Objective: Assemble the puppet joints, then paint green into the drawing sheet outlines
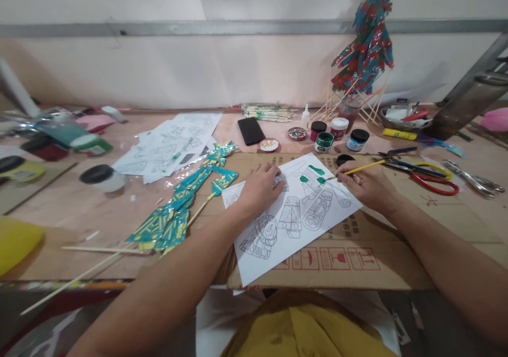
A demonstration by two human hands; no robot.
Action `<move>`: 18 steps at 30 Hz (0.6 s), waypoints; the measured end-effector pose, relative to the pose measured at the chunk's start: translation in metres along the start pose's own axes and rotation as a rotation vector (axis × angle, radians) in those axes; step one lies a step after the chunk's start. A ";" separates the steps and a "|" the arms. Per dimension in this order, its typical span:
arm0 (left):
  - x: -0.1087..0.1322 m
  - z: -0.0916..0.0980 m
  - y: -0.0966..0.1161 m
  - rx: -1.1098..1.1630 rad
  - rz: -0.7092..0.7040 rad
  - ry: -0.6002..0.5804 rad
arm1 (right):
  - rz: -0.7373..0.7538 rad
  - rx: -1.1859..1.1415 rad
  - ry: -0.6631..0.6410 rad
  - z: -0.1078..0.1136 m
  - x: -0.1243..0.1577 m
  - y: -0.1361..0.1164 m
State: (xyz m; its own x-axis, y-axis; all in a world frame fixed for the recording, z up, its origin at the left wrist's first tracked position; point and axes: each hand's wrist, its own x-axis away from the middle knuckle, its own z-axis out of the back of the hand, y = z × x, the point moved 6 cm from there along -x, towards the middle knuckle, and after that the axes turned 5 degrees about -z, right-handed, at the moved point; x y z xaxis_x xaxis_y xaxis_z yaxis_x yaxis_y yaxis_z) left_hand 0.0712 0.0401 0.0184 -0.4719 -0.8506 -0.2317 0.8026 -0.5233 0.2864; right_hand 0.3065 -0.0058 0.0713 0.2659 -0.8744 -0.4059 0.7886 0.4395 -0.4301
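My right hand (363, 185) grips a thin yellow paintbrush (367, 165), its tip touching the upper part of a white sheet with line drawings (293, 243). Wet-looking green paint (316, 170) covers a few small shapes there. My left hand (262, 187) lies on the upper left of the sheet with its fingers stretched out. Under the sheet is a flattened cardboard piece (397, 256). Just beyond it stands an open jar of green paint (324, 143). A teal and yellow painted figure on sticks (174, 208) lies left of the sheet.
Behind are a black phone (251, 131), a dish of gold bits (269, 144) and a dark-lidded jar (357, 140). Red-handled scissors (434, 182) and pliers lie right. Other drawing sheets (170, 142) lie back left. A red-blue figure (369, 44) stands on sticks at the back.
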 end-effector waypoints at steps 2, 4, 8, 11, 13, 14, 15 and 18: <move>0.000 0.000 0.000 0.003 0.001 0.002 | -0.004 0.001 -0.028 -0.001 0.000 -0.002; 0.000 0.001 0.000 0.007 0.002 0.001 | -0.006 -0.005 -0.029 -0.001 0.001 -0.002; 0.000 0.001 0.002 -0.004 0.000 -0.006 | -0.003 -0.024 0.070 0.003 0.001 0.000; 0.001 0.001 0.002 -0.007 0.002 -0.007 | -0.005 -0.034 0.119 0.004 0.001 0.001; 0.000 0.001 0.001 0.007 0.004 -0.002 | -0.008 -0.031 0.074 0.001 0.001 0.000; 0.000 0.001 0.001 0.015 0.004 0.000 | -0.009 -0.029 0.046 -0.001 0.001 -0.001; 0.000 0.001 0.001 0.020 0.004 0.003 | -0.011 -0.027 0.027 -0.002 0.001 -0.001; 0.000 0.001 0.001 0.023 0.001 0.005 | -0.022 -0.019 0.091 0.003 0.000 -0.001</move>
State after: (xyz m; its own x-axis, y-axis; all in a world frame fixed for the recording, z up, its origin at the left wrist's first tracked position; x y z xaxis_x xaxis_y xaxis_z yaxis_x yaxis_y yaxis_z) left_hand 0.0714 0.0395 0.0196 -0.4694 -0.8507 -0.2366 0.7943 -0.5238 0.3079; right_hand 0.3077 -0.0072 0.0739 0.1965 -0.8621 -0.4671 0.7827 0.4248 -0.4549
